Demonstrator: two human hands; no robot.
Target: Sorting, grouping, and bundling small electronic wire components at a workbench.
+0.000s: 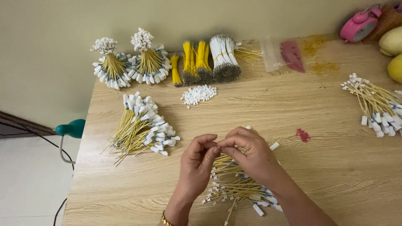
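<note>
Wires [238, 188], yellow with white tips, lie in a loose pile on the bench [326, 167] under both hands. Left hand [197, 161] and right hand [251, 152] meet fingertip to fingertip above the pile, each grip pinched shut; what they pinch is too small to tell. Another bundle [142, 129] lies left, small white connectors [199, 94] beyond.

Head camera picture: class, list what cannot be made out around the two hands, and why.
- What the left hand and right hand pinch together: hidden by fingertips.
- Middle of the wire bundle: covered by both hands.
- Pink clock: cut off by the top edge.
- Loose white connectors: too small for detail.
</note>
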